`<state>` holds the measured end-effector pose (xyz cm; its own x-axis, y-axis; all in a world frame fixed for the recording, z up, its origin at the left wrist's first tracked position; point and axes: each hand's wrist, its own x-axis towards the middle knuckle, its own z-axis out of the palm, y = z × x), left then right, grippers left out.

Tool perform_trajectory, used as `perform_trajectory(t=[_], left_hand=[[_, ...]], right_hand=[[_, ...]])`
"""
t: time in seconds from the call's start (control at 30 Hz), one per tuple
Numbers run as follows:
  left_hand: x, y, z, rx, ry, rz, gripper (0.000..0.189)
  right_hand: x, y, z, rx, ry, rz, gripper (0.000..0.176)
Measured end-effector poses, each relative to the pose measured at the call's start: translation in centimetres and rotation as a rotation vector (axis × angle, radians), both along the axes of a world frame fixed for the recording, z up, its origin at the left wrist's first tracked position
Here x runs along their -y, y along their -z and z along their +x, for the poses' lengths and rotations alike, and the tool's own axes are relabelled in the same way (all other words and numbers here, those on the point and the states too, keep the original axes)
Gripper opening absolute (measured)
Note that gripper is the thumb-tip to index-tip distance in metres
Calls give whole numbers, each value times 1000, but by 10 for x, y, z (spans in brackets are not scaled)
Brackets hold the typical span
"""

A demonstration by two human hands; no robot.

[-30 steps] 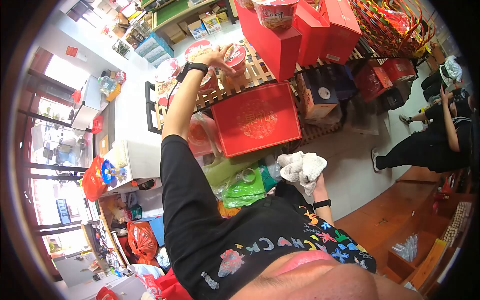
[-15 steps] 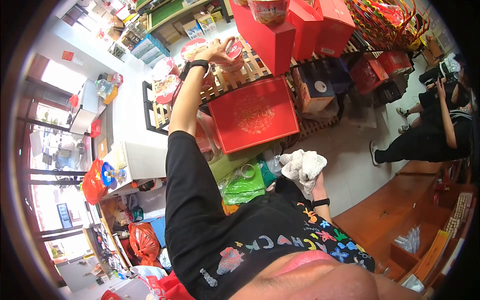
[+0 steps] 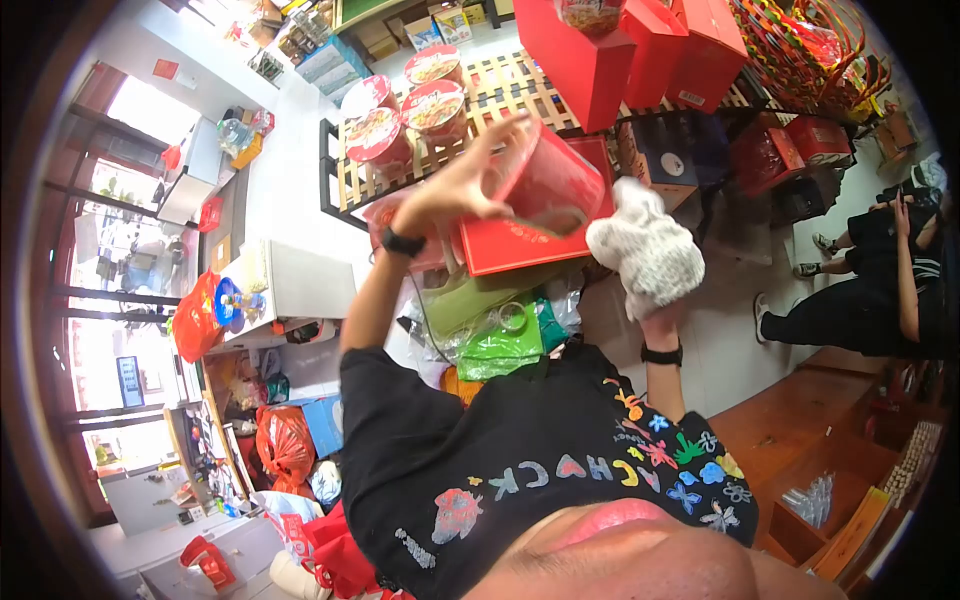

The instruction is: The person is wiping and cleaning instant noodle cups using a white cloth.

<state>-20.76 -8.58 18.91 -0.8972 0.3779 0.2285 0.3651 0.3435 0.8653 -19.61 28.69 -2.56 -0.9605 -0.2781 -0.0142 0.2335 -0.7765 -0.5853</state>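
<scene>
My left hand (image 3: pixel 455 190), with a black band on its wrist, grips a red tub (image 3: pixel 565 185) that is tipped on its side above a large red box (image 3: pixel 500 250). A bunched white cloth (image 3: pixel 655 255) is in my right hand (image 3: pixel 660 325), just right of the tub; the cloth hides most of the fingers and its top edge is blurred. Several red-and-white noodle tubs (image 3: pixel 434 108) stand on the slatted rack (image 3: pixel 490 85) beyond my left hand.
Tall red boxes (image 3: pixel 575 70) and a ribboned basket (image 3: pixel 800 60) are on the rack's right part. Green plastic packs (image 3: pixel 500 350) lie below the large box. At the far right stands a person in black (image 3: pixel 840 305). A brown wooden cabinet (image 3: pixel 780 410) is at the lower right.
My left hand has come off the rack toward my body with a tub, now tilted. My right hand has raised the cloth close to it. The view has shifted slightly.
</scene>
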Motion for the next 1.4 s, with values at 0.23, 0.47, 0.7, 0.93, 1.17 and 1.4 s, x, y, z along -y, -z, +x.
perform_trajectory(t=[0.23,0.47,0.7,0.93,1.17,1.4], left_hand=[[-89,87,92,48,-314,579,131],[-80,102,125,-24,-533,651,127],[-79,81,154,51,-510,665,129],[-82,91,184,169,-451,556,123],[-75,98,205,203,-242,647,125],[-68,90,229,317,-339,958,102]], right_hand=[[96,-19,44,-567,177,484,31],[101,-44,78,-502,32,649,35],[109,-105,96,-555,-33,890,42],[89,-138,68,-741,-206,692,37],[89,-125,54,-927,-381,824,33],[98,-115,81,-1177,-251,950,42]])
